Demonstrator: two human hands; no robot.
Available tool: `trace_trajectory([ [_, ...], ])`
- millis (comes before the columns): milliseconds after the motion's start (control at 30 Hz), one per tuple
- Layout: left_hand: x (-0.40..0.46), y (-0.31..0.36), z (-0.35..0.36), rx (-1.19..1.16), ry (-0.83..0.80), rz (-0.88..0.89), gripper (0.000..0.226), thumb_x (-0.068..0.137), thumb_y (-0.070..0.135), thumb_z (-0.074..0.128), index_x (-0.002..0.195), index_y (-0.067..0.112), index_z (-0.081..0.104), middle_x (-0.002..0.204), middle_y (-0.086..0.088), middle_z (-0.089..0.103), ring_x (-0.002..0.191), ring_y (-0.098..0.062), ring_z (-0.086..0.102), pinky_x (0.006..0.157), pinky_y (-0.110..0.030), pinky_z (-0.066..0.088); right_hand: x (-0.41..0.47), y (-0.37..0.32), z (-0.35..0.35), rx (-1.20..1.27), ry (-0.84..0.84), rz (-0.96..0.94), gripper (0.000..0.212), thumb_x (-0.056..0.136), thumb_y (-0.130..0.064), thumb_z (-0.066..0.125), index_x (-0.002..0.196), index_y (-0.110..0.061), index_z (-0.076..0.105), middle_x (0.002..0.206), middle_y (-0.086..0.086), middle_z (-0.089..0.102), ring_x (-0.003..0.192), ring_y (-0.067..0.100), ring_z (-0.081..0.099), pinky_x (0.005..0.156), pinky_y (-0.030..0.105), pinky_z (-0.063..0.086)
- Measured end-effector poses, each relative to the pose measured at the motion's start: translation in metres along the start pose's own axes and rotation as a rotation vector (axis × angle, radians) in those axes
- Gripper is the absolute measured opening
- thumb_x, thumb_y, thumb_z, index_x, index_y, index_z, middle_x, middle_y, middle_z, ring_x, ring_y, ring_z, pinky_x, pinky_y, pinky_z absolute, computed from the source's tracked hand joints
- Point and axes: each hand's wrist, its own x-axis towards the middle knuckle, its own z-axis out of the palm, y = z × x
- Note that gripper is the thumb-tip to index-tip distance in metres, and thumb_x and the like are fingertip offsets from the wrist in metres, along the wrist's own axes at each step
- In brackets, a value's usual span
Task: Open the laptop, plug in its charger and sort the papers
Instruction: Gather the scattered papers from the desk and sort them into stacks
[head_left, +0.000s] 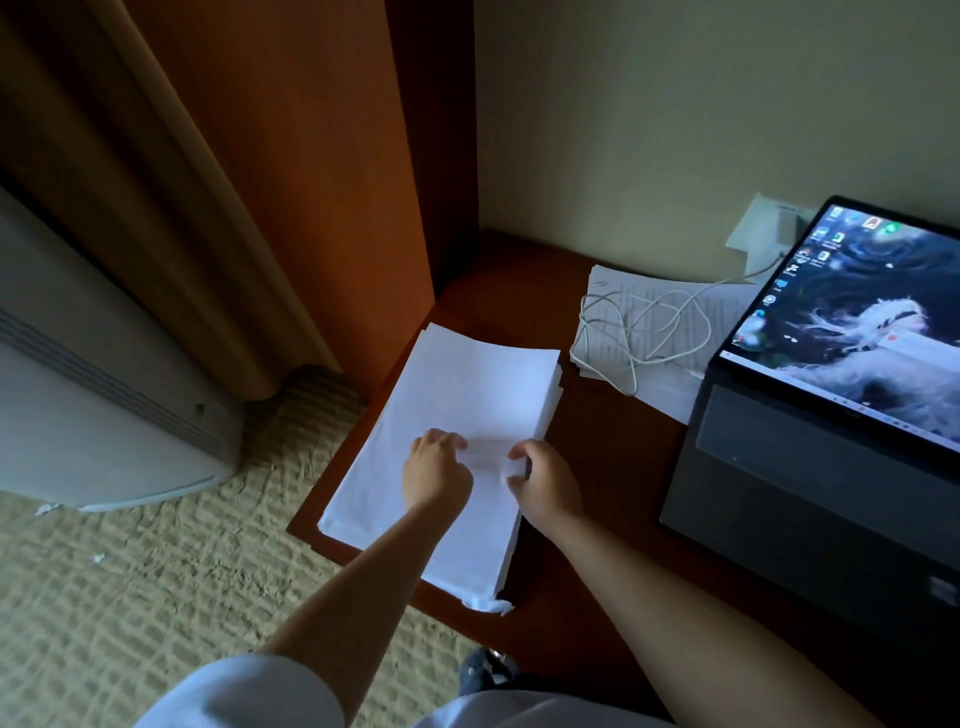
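A thick stack of white papers (457, 395) lies on the left end of the brown desk (597, 467). My left hand (436, 470) rests on top of the stack with its fingers curled down on the top sheet. My right hand (545, 483) pinches the right edge of the sheets. The laptop (831, 441) stands open at the right with its screen lit. A white charger cable (644, 322) lies coiled on a second pile of printed papers (665, 312) and runs up to a wall socket (769, 228) behind the laptop.
A tall wooden panel (332, 182) stands left of the desk, against the wall. A white heater (104, 389) sits on the patterned carpet (156, 597) at the far left. My knees and a dark shoe (483, 670) show at the bottom.
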Motion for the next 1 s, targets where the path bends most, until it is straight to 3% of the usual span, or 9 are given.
trace_trajectory([
  [133,0.005,0.014,-0.004,-0.466,-0.105,-0.06,0.031,0.094,0.039,0.053,0.117,0.02,0.062,0.121,0.002,0.061,0.107,-0.017,0.058,0.089,-0.027,0.048,0.003,-0.022,-0.012,0.563,0.087,0.017,0.032,0.089,-0.008,0.054,0.119,-0.018,0.05,0.095,-0.001,0.062,0.086,0.015,0.059,0.07,0.017,0.044],
  [267,0.008,0.018,-0.018,-0.895,-0.364,-0.25,0.043,0.088,0.051,0.052,0.109,0.015,0.064,0.106,-0.007,0.066,0.1,-0.022,0.062,0.075,-0.03,0.05,0.015,-0.044,-0.02,1.049,-0.182,0.245,0.039,0.096,-0.012,0.037,0.127,-0.036,0.033,0.106,0.003,0.066,0.092,0.018,0.064,0.083,0.029,0.049],
  [400,0.008,0.006,-0.041,-1.01,-0.282,-0.416,0.012,0.082,0.008,0.061,0.093,0.002,0.064,0.086,-0.018,0.063,0.074,-0.028,0.062,0.067,-0.032,0.052,0.026,-0.034,-0.017,0.914,-0.058,0.362,0.035,0.094,-0.006,0.041,0.126,-0.012,0.05,0.106,0.008,0.063,0.086,0.018,0.062,0.073,0.026,0.047],
  [467,0.009,-0.002,-0.058,-1.148,-0.404,-0.471,0.018,0.073,0.011,0.061,0.088,0.001,0.064,0.077,-0.016,0.063,0.07,-0.03,0.06,0.071,-0.038,0.051,0.027,-0.026,-0.018,0.839,-0.009,0.378,0.031,0.093,-0.011,0.05,0.124,-0.011,0.053,0.108,0.003,0.058,0.087,0.013,0.057,0.073,0.022,0.045],
  [533,0.013,-0.007,-0.071,-1.191,-0.489,-0.516,0.025,0.07,0.016,0.06,0.089,0.0,0.063,0.076,-0.017,0.061,0.069,-0.032,0.058,0.072,-0.038,0.048,0.026,-0.027,-0.022,0.97,-0.146,0.386,0.023,0.092,-0.025,0.055,0.112,-0.014,0.059,0.101,0.004,0.063,0.082,0.015,0.06,0.067,0.024,0.048],
  [633,0.023,-0.012,-0.072,-1.002,-0.344,-0.534,0.016,0.08,0.011,0.06,0.094,0.003,0.062,0.076,-0.015,0.058,0.067,-0.029,0.057,0.065,-0.036,0.05,0.021,-0.035,-0.022,1.032,-0.163,0.429,0.011,0.078,-0.022,0.063,0.086,-0.016,0.068,0.078,0.005,0.064,0.063,0.016,0.058,0.058,0.024,0.044],
  [767,0.038,-0.033,-0.057,-0.447,0.048,-0.381,0.029,0.085,0.008,0.055,0.111,0.008,0.066,0.092,-0.012,0.067,0.084,-0.031,0.063,0.077,-0.039,0.056,0.017,-0.025,-0.008,0.657,0.06,0.43,0.01,0.078,-0.003,0.064,0.074,-0.012,0.068,0.073,0.006,0.065,0.059,0.016,0.057,0.054,0.022,0.045],
  [867,0.043,-0.044,-0.05,-0.201,0.106,-0.277,0.029,0.09,0.015,0.051,0.115,0.012,0.066,0.107,-0.013,0.069,0.098,-0.033,0.062,0.081,-0.033,0.049,0.017,-0.014,0.002,0.487,0.101,0.498,0.011,0.08,-0.01,0.063,0.07,-0.013,0.066,0.081,0.009,0.068,0.074,0.024,0.064,0.068,0.031,0.052],
  [1000,0.053,-0.045,-0.04,-0.021,0.105,-0.2,0.03,0.091,0.016,0.053,0.119,0.011,0.062,0.115,-0.014,0.066,0.106,-0.035,0.058,0.086,-0.034,0.047,0.025,-0.01,0.009,0.342,0.153,0.483,0.013,0.085,-0.017,0.058,0.086,-0.009,0.068,0.084,0.007,0.065,0.081,0.026,0.064,0.064,0.025,0.044],
])
